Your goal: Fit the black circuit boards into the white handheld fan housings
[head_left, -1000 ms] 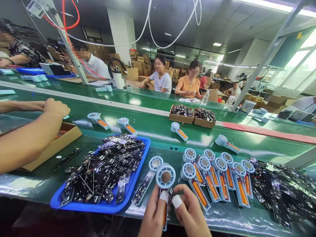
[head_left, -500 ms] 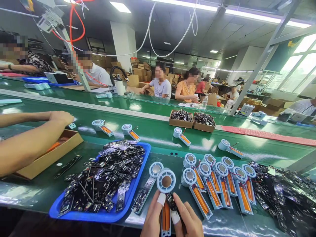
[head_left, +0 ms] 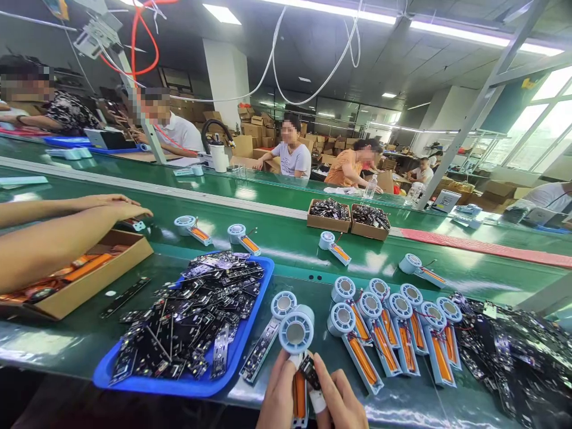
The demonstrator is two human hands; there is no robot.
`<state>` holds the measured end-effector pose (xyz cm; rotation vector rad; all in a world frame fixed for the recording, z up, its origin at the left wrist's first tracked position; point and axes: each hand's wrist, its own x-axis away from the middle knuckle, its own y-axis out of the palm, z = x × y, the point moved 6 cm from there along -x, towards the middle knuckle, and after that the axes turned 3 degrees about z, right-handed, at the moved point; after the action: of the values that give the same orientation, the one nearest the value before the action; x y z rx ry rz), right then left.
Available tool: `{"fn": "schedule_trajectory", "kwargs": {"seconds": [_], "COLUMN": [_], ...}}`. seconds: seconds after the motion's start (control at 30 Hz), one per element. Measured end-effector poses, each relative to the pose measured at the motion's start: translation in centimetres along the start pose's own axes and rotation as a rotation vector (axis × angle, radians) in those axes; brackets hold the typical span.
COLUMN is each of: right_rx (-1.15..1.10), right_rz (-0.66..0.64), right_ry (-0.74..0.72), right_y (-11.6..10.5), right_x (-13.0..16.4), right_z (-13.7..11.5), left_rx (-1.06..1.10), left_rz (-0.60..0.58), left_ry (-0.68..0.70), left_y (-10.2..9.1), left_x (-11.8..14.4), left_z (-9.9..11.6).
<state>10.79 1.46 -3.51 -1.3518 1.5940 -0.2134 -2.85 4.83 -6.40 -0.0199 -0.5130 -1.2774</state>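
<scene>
Head view: at the bottom edge, close to the body, both hands meet on one pale blue fan half-shell (head_left: 296, 351). Its round head rises just above the fingers and its handle runs down between them — so the long axis stands nearly upright in the picture, head pointing away from the person, open side with the orange cell facing up at the camera. The left hand (head_left: 277, 400) has its grip closed around the handle from the left, a taped fingertip pressed just below the round head. The right hand (head_left: 340, 403) has its grip pinched shut on a small black circuit board (head_left: 309, 370), which lies slanted across the top of the handle, touching the shell.

Just left of the shell lies another shell with a board fitted (head_left: 269, 335), beside a blue tray (head_left: 254, 298) heaped with black boards. To the right, a row of shells with orange cells (head_left: 388, 328) lies fanned on the green worktop (head_left: 67, 345). At the far left, a co-worker's arms (head_left: 58, 238) reach over a cardboard box (head_left: 96, 283).
</scene>
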Motion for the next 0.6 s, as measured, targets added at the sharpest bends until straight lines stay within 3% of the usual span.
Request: {"fn": "schedule_trajectory", "kwargs": {"seconds": [0.1,0.3,0.47,0.6], "right_rx": [0.003,0.197,0.411,0.383], "right_rz": [-0.016,-0.111,-0.180,-0.086], "right_ry": [0.056,0.044,-0.039,-0.077], "right_y": [0.2,0.7,0.9,1.5], "right_x": [-0.2,-0.9,-0.6,-0.5], "right_z": [0.1,-0.8,-1.2,-1.5], "left_rx": [-0.071,-0.362,-0.334,-0.302], "left_rz": [0.019,0.063,0.043,0.011], "left_ry": [0.054,0.389,0.371,0.279], "left_y": [0.2,0.8,0.5,0.4], "left_x": [0.8,2.4,2.1,2.1], "left_z": [-1.3,-2.3,-1.6,-1.0]}}
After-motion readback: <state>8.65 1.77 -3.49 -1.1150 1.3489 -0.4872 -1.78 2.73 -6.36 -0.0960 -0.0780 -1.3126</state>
